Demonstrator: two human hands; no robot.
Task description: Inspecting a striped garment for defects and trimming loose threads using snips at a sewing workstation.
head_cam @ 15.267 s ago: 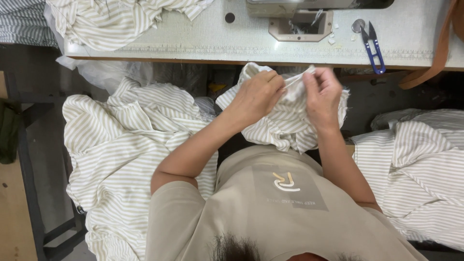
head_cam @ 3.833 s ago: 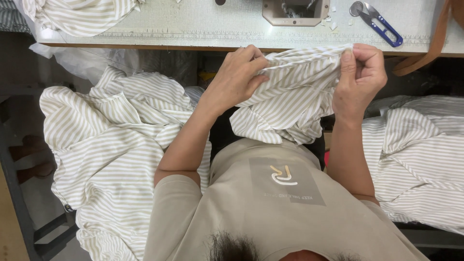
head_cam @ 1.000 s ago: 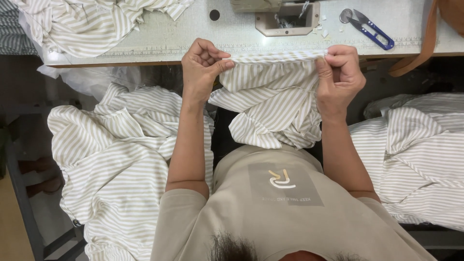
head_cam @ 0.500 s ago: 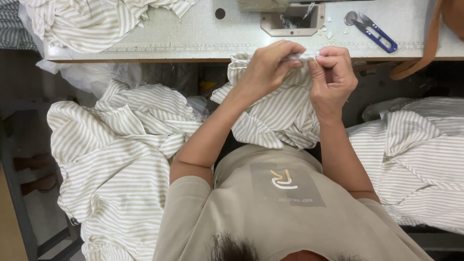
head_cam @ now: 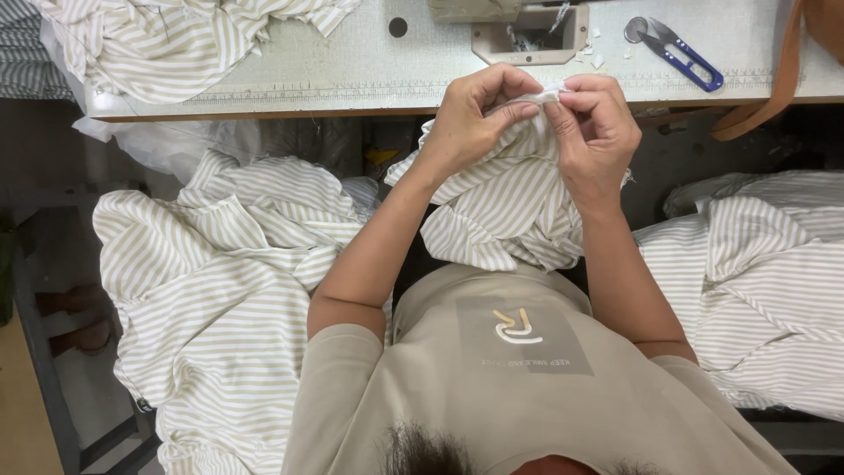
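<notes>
Right now the left hand (head_cam: pixel 470 114) and the right hand (head_cam: pixel 596 123) are both closed, pinching the top edge of the striped cloth (head_cam: pixel 510 207). It hangs just below them, at the tabletop (head_cam: pixel 352 66) edge. If the fingers loosen, the cloth may slip down into the lap.

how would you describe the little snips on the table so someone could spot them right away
Look along the pale sewing table to its far right end, just past the metal plate with the rectangular opening. The snips lie there at a slant, the only blue-handled tool on the table, apart from the striped cloth.
</notes>
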